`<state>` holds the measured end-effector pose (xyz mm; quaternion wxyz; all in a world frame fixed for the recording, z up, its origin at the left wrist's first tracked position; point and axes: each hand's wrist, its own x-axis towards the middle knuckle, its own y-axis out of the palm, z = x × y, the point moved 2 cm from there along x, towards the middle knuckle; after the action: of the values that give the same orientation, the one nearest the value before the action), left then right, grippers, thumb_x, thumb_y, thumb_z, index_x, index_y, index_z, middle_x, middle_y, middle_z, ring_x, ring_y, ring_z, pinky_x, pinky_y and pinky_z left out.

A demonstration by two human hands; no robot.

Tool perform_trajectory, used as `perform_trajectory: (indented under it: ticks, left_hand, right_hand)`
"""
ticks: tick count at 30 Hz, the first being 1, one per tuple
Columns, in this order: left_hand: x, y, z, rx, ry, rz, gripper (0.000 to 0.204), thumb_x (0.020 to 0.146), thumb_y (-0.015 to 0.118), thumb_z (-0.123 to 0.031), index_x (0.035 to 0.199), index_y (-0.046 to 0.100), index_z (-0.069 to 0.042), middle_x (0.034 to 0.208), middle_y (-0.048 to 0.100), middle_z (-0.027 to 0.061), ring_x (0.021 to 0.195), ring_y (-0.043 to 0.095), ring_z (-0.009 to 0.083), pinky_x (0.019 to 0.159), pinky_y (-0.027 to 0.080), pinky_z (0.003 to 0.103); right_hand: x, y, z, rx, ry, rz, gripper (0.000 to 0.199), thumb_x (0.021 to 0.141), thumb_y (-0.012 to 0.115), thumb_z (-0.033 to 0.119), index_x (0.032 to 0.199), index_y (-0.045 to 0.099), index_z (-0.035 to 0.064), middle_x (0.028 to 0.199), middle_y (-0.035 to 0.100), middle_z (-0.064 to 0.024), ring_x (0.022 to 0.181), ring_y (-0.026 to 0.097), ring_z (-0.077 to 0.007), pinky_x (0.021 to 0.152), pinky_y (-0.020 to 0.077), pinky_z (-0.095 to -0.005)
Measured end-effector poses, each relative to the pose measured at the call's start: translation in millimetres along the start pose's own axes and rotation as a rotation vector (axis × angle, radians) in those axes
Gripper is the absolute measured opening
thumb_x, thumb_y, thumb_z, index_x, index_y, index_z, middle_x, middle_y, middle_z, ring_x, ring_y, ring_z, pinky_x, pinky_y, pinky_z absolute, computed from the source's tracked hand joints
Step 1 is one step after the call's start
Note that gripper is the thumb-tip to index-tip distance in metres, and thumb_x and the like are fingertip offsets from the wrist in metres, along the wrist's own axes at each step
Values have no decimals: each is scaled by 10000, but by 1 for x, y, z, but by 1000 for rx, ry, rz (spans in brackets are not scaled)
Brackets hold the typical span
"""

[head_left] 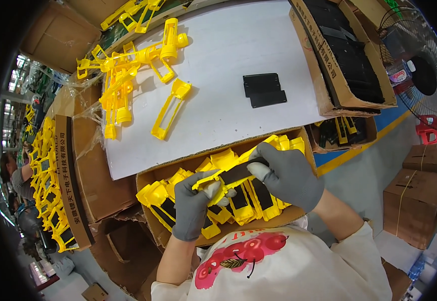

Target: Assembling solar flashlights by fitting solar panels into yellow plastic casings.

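Both hands wear grey gloves. Held between them, over an open carton, is a yellow plastic frame [206, 180] with a black strip-like plate [236, 174] lying along it. My left hand [190, 206] is closed on the frame's left end, thumb on top. At the plate's right end, my right hand [293, 176] pinches with thumb and fingers; the frame's far end is partly hidden behind it. Below, the carton [144, 179] holds many similar yellow frames [247, 213], several with black plates set in them.
On the white tabletop [218, 45] lie a heap of yellow frames [123, 83], one separate frame [171, 110] and black plates [263, 90]. A carton of black plates [351, 62] stands at the far right, near a fan [424, 75]. Another frame-filled carton [73, 185] is at left.
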<state>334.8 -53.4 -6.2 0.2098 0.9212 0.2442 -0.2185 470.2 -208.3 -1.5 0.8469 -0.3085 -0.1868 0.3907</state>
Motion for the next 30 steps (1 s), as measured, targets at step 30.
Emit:
perform_trajectory:
  ticks: [30]
  left_hand:
    - [0,-67,-69,1196,-157,257,314,729,783,-182,962,621,-50,793,664,106,701,652,188,662,494,324]
  right_hand:
    - [-16,0,-9,213,250,83,457,771,747,344,1139,599,116,744,665,-33,577,619,-164,564,490,-279]
